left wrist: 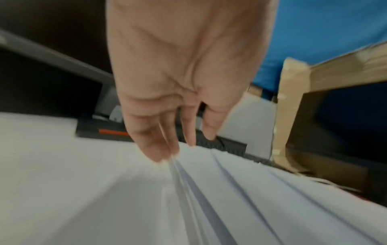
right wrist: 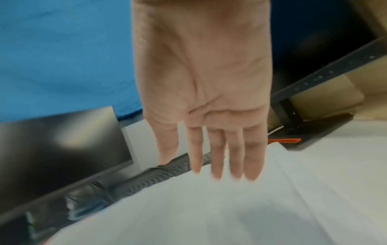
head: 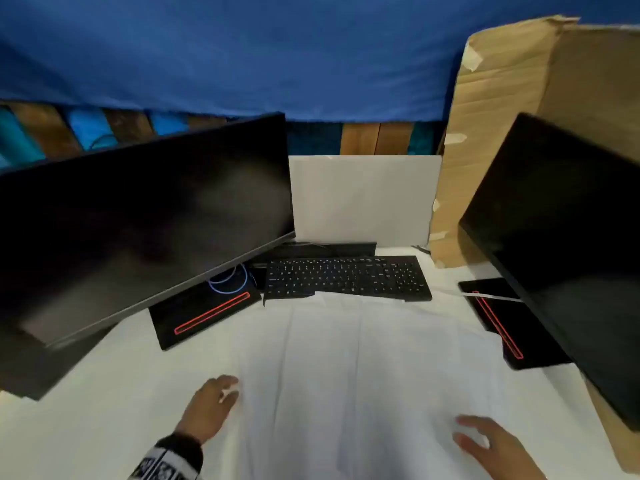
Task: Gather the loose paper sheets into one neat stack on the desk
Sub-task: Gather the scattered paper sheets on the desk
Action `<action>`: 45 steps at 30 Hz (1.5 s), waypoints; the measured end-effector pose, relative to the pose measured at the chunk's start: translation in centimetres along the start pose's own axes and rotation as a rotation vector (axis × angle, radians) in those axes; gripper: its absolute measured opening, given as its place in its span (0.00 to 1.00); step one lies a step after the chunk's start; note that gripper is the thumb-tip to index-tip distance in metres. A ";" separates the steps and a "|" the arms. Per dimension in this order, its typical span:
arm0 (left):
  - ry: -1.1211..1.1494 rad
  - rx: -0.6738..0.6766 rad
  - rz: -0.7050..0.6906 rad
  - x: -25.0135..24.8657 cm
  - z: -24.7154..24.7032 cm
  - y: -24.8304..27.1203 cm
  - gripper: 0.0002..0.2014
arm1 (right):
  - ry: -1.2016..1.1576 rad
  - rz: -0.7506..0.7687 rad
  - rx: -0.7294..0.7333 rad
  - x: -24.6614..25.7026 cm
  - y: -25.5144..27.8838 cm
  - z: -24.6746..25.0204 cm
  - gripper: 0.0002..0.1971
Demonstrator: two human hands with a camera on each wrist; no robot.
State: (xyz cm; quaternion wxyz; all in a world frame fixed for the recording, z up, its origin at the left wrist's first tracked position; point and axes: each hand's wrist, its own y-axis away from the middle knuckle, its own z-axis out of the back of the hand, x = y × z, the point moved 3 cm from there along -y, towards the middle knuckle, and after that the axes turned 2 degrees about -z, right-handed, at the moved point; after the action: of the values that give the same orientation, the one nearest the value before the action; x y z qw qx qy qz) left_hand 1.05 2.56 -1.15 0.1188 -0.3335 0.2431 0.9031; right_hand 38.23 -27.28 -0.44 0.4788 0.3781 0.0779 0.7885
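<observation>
Several white paper sheets (head: pixel 363 375) lie fanned and overlapping on the white desk (head: pixel 104 427), in front of the keyboard. My left hand (head: pixel 228 388) is at the sheets' left edge. In the left wrist view its straight fingertips (left wrist: pixel 165 155) touch the edge of the fanned sheets (left wrist: pixel 240 199). My right hand (head: pixel 465 433) hovers over the right part of the sheets, palm down. Its fingers (right wrist: pixel 236 165) are spread straight above the paper (right wrist: pixel 209 212). Neither hand holds anything.
A black keyboard (head: pixel 346 277) lies just beyond the sheets. A dark monitor (head: pixel 138 220) stands left and another (head: pixel 561 244) right, each on a black base with a red line (head: pixel 211 313). A white board (head: pixel 363 199) and cardboard (head: pixel 502 133) stand behind.
</observation>
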 end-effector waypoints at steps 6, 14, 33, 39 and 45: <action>0.023 0.018 0.146 -1.1 -3.3 -2.4 0.25 | -0.084 -0.270 -0.094 2.5 -4.2 -1.3 0.44; 0.252 -0.243 0.040 -2.6 -4.3 -2.0 0.31 | -0.210 -0.228 -0.123 4.9 -4.9 -4.1 0.32; 0.038 -0.273 -0.074 -2.4 -5.3 -2.6 0.24 | -0.111 -0.127 -0.105 12.4 -4.9 -9.6 0.45; 0.272 -0.053 -0.063 -2.9 -6.1 -2.8 0.25 | -0.024 -0.090 -0.097 12.5 -4.9 -9.8 0.46; 0.460 0.154 0.004 -4.4 -8.7 -3.8 0.28 | -0.279 0.039 0.008 12.7 -5.1 -10.5 0.46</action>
State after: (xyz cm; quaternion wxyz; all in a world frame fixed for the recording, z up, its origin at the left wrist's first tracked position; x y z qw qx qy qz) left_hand 10.53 1.06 -5.31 0.0836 -0.5199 0.3324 0.7824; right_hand 31.52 -11.76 -3.67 0.4678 0.4875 0.0064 0.7372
